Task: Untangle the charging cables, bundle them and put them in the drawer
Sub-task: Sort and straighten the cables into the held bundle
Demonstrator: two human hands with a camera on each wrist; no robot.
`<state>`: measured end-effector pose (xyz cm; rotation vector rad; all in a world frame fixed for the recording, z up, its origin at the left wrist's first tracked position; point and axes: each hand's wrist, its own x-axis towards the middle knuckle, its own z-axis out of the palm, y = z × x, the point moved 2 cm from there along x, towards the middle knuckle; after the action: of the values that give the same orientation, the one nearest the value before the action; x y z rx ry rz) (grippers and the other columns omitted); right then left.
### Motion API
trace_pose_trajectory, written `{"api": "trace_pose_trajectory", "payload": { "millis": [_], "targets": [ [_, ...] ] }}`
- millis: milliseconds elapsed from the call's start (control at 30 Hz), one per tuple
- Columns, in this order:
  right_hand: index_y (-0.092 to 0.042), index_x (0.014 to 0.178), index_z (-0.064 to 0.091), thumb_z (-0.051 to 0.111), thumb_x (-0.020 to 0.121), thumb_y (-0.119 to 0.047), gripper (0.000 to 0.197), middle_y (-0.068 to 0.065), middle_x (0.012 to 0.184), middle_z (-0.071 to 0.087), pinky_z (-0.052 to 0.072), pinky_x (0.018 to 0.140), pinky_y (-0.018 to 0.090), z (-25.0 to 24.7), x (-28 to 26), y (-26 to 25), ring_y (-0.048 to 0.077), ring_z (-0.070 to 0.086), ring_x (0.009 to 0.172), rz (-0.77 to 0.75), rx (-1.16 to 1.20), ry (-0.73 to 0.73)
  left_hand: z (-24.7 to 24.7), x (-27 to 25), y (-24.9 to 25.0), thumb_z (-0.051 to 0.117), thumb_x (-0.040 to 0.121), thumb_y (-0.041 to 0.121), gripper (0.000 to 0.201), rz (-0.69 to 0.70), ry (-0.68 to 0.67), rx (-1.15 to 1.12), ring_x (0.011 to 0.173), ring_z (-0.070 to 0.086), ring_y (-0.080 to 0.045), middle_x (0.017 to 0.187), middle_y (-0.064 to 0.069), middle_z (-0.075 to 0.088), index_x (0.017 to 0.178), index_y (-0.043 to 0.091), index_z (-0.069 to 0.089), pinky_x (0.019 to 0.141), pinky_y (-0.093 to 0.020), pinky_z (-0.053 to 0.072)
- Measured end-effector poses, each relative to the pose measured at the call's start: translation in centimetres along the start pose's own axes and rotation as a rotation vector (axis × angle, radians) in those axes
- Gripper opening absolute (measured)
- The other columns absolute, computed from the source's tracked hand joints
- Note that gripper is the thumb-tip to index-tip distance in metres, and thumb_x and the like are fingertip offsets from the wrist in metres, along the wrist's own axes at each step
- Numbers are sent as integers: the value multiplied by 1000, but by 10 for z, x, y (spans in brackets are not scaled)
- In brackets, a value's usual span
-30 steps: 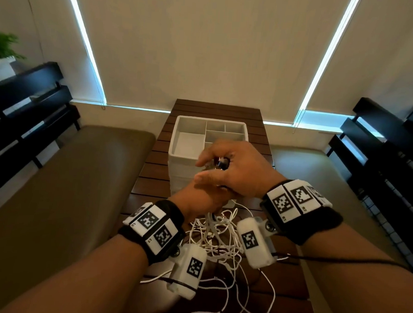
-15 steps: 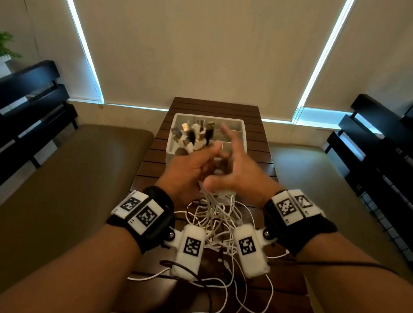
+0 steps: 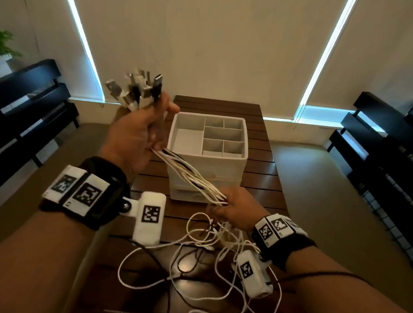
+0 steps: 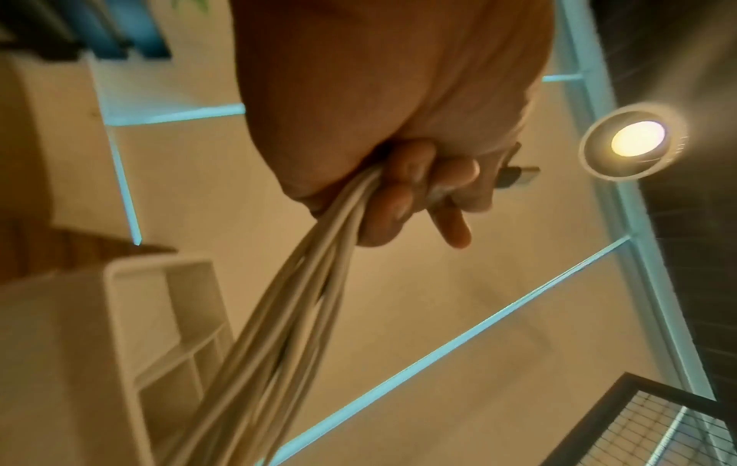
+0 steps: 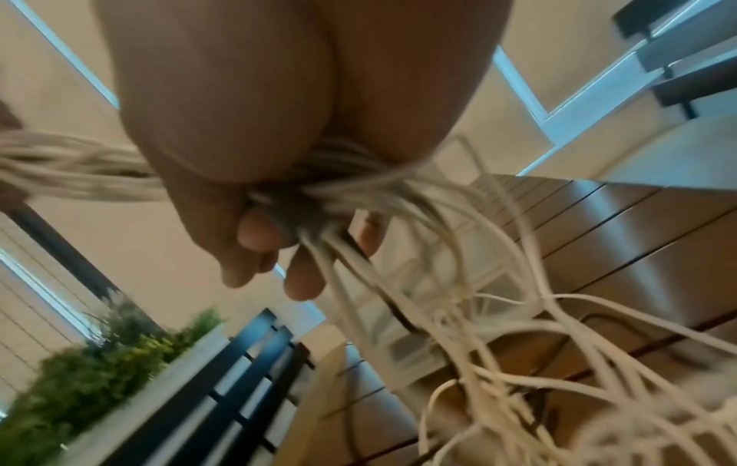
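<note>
Several charging cables [image 3: 190, 175], mostly white with a dark one among them, run taut between my two hands. My left hand [image 3: 139, 133] is raised to the left of the white organiser box [image 3: 231, 167] and grips the cables near their ends, with the USB plugs [image 3: 137, 88] sticking up above my fist. In the left wrist view my fingers [image 4: 403, 201] curl round the cables [image 4: 279, 331]. Lower down and nearer to me, my right hand [image 3: 231, 209] grips the same cables [image 5: 359, 186]. Their loose lengths [image 3: 195, 258] lie tangled on the wooden table [image 3: 261, 183].
The organiser box has open compartments on top and drawers in its front, partly hidden by the cables. Olive cushioned benches [image 3: 43, 183] flank the table. Black slatted racks stand at the far left [image 3: 24, 94] and far right [image 3: 392, 147]. A potted plant [image 3: 0, 45] sits top left.
My left hand has risen up and to the left with the plug ends. My right hand has slid down the cables toward me, so they now stretch straight between the hands.
</note>
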<state>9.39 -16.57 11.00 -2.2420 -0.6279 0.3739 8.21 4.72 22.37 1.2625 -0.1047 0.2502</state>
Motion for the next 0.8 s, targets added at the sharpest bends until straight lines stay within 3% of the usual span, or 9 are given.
{"api": "trace_pose_trajectory", "payload": {
  "millis": [133,233,300,333,400,467,567,633,800],
  "targets": [
    [-25,89,64,65,87,-24,2,-2,81,67,47,62,20,-8,5,4,12,62,72,22,-195,-10,-11,0,0,69,84,15,21,102,88,252,42,43,-3,54,12,55,67,27,65,41,-21,35],
    [-22,108,66,64,87,-24,21,-1,96,68,45,72,26,-12,14,-2,15,61,87,-22,-307,-4,-1,-7,-9,76,79,11,16,159,3,695,75,68,-4,79,10,73,88,24,72,72,-30,57],
    [-20,107,66,65,87,-24,20,0,97,67,37,71,23,-15,16,-5,16,59,87,-24,-341,0,16,-15,-9,79,76,20,20,191,-62,903,82,70,-12,86,0,74,96,16,74,78,-41,58],
    [-20,104,66,66,87,-24,18,0,95,67,36,70,22,-14,15,-4,15,59,85,-20,-327,-9,23,-15,-6,78,78,17,20,229,-15,845,79,70,-9,83,0,74,97,12,74,74,-40,58],
    [-25,91,65,70,84,-24,8,-4,86,67,41,66,22,-12,10,-2,9,59,75,16,-223,-34,30,-7,5,71,85,7,5,250,134,454,58,62,1,66,9,66,89,10,71,55,-27,51],
    [-32,75,59,70,84,-24,17,-6,76,66,46,61,19,-8,4,0,6,61,66,31,-130,-49,30,4,17,68,88,15,23,142,244,127,36,38,-2,47,14,44,66,19,64,41,-22,30],
    [-21,77,63,73,82,-22,11,-2,75,68,48,61,16,-3,-5,8,9,64,66,50,-17,-17,25,18,28,62,92,30,42,55,255,-218,35,18,-6,42,9,26,57,22,39,37,-19,18],
    [-14,80,66,75,80,-22,12,0,77,70,50,63,19,-3,-9,15,11,66,68,79,32,-1,15,24,34,60,92,35,46,84,248,-266,36,15,-8,41,9,23,59,22,32,36,-20,18],
    [-31,67,58,78,75,-15,27,-6,66,62,42,56,12,-18,-14,23,-5,56,59,56,7,93,-14,29,42,64,89,37,49,129,304,-155,39,16,-9,43,8,24,53,23,34,39,-22,20]
  ]
}}
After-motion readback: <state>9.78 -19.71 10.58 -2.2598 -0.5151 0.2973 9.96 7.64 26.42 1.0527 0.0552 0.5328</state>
